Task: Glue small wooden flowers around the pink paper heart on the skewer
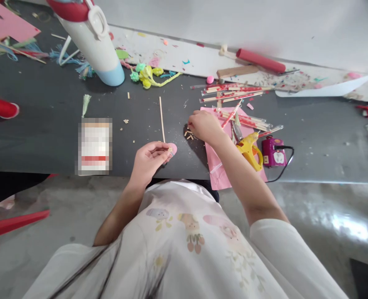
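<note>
My left hand (148,158) is closed in a pinch on the near end of a thin wooden stick (161,118), where a small pink disc (172,148) sits at the stick's tip. The stick points away from me over the dark table (47,128). My right hand (203,125) reaches to a little heap of short wood bits (188,134) beside a pink paper sheet (217,168); its fingers are curled down onto the bits, and what they hold is hidden.
A yellow glue gun (249,148) and a magenta plug box (273,152) lie on the right. Wrapped sticks (234,92), a red roller (260,60), a white and blue bottle (93,41), clay flowers (146,74), a red cup (1,108) and a blurred card (94,146) also stand on the table.
</note>
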### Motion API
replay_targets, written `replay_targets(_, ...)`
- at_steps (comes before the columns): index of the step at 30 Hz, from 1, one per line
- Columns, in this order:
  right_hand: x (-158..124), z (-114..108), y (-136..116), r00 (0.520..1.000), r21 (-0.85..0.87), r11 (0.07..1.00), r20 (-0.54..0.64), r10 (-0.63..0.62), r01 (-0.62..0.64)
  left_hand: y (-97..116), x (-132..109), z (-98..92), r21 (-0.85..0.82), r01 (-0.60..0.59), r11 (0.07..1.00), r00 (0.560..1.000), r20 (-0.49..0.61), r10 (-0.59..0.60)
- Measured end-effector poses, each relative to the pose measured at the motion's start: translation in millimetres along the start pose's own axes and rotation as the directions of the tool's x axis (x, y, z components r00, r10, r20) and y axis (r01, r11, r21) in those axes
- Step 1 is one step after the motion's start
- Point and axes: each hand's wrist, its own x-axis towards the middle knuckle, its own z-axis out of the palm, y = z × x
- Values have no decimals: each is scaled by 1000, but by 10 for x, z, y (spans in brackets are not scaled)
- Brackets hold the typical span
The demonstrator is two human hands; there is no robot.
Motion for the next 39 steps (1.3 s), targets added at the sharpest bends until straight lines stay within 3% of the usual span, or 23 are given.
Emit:
replay_targets(9, 16, -19, 65, 1000, 71, 997, -19, -6, 7, -39, -30, 32, -2, -18, 1000, 1000, 13, 18)
replay_targets(15, -399, -163, 63, 983, 279, 958, -147, 114, -69, -59, -49, 65, -11, -2, 1000, 1000, 29, 2)
replay_targets(21, -776, 53, -161, 987, 256, 966, -145, 73, -34, -120, -111, 153, -7, -31, 999, 999, 44, 31)
replay_targets(30, -856, 317, -244, 986, 143, 990, -168, 11, 13, -288, -312, 135, 68, -139, 988, 987, 85, 133)
replay_targets(34, -996, 289, -213, 973, 255, 966, -210, 92, -36, -349, -388, 98, 55, -160, 986, 985, 66, 157)
replay_targets(39, -1363, 336, -173, 912, 381, 921, -342, 225, -84, -382, -414, 106, 41, -188, 981, 978, 96, 183)
